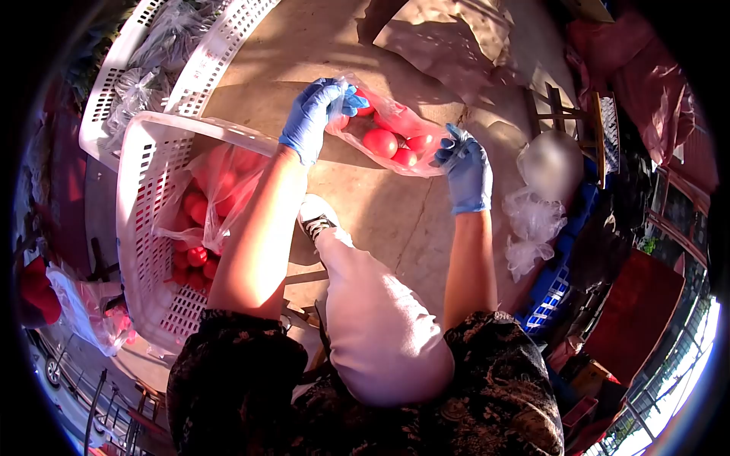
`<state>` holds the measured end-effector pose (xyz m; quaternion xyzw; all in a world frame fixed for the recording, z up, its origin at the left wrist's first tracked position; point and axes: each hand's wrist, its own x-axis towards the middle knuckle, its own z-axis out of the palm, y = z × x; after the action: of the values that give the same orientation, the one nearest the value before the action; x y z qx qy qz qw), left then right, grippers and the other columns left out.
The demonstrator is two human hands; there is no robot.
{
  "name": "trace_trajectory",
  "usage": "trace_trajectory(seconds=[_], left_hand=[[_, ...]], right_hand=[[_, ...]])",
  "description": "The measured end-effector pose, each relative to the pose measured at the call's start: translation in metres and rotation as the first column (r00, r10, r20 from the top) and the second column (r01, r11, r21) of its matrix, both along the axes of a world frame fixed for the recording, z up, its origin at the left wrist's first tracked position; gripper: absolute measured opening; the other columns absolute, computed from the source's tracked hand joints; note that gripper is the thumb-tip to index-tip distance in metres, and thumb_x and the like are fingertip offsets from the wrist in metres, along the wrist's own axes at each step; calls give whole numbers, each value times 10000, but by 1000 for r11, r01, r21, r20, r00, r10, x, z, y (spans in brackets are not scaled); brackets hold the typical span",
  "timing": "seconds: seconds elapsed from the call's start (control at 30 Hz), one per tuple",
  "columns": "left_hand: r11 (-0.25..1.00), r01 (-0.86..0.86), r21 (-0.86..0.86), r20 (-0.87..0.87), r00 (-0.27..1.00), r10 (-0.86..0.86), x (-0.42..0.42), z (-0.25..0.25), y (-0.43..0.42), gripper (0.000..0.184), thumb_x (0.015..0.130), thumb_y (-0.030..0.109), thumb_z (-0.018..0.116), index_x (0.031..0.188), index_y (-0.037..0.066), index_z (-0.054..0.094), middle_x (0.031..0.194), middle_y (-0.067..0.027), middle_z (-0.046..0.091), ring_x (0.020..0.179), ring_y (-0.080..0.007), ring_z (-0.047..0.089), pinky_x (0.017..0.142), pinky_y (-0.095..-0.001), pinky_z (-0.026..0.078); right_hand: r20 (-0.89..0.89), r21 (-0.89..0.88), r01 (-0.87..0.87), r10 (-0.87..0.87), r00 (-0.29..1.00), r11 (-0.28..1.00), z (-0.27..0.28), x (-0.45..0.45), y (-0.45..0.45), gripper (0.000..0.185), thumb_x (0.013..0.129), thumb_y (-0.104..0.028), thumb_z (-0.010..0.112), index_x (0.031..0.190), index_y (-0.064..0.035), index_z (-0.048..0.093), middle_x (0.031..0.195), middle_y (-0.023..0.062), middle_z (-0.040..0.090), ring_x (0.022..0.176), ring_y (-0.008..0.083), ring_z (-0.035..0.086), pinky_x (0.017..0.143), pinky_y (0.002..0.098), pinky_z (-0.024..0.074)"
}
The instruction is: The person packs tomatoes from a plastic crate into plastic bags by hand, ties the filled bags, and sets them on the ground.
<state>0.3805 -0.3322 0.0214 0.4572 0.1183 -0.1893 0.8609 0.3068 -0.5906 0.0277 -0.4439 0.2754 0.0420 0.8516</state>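
Between my two blue-gloved hands hangs a clear plastic bag (357, 148) with several red tomatoes (380, 142) inside. My left hand (313, 114) is closed on the bag's upper left end. At the opposite end, my right hand (467, 171) pinches the plastic with its fingers pressed together. The bag is stretched sideways above the concrete floor, apart from the crates. Left of my left forearm stands a white perforated crate (141, 220), holding more tomatoes (197, 257) and filled plastic bags (228, 182); my forearm hides part of it.
Behind it, another white crate (217, 57) holds clear plastic packaging (171, 38). To the right lie crumpled clear bags (532, 220), a blue crate (549, 296) and a wooden stool (563, 114). My shoe (317, 215) rests on the concrete floor (411, 235).
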Motion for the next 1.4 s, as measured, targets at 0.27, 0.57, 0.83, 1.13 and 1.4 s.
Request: trace_trajectory(seconds=[0.27, 0.57, 0.83, 1.13, 1.4], left_hand=[[682, -323, 656, 476, 878, -42, -88, 44, 3, 359, 724, 27, 594, 1071, 35, 503, 1054, -102, 593, 1004, -256, 559, 858, -331, 438], [205, -621, 756, 567, 779, 268, -184, 110, 157, 338, 673, 60, 629, 970, 21, 474, 925, -122, 528, 876, -278, 515, 782, -354, 414], [206, -237, 949, 29, 719, 694, -192, 3, 214, 853, 562, 558, 712, 1118, -32, 447, 1158, -186, 438, 1055, -305, 438, 865, -377, 376], [727, -670, -152, -110, 742, 661, -234, -23, 318, 282, 855, 224, 454, 970, 4, 588, 812, -79, 629, 701, -159, 586, 695, -309, 472], [910, -406, 78, -238, 879, 413, -272, 34, 322, 387, 807, 127, 435, 1176, 40, 510, 551, 58, 372, 435, -65, 324, 506, -224, 347]], right_hand=[[-393, -911, -245, 523, 756, -330, 38, -8, 75, 283, 813, -276, 551, 959, -43, 622, 865, 142, 639, 755, 246, 624, 683, 331, 490], [-27, -998, 54, 971, 239, -41, 116, 6, 248, 328, 700, -218, 691, 943, -18, 596, 899, 129, 619, 829, 265, 584, 748, 350, 451], [-497, -749, 424, 855, 150, -510, 11, -46, 356, 449, 653, -452, 655, 800, -34, 584, 816, 102, 535, 782, 268, 520, 711, 399, 408], [80, -328, -842, 901, 427, 428, 12, 0, 332, 298, 864, -183, 470, 1056, 20, 572, 786, 86, 617, 739, 129, 578, 756, 253, 452], [87, -454, -803, 917, 390, 385, 35, -16, 327, 354, 867, -160, 456, 1186, -17, 510, 603, -8, 500, 558, 72, 458, 578, 173, 377]])
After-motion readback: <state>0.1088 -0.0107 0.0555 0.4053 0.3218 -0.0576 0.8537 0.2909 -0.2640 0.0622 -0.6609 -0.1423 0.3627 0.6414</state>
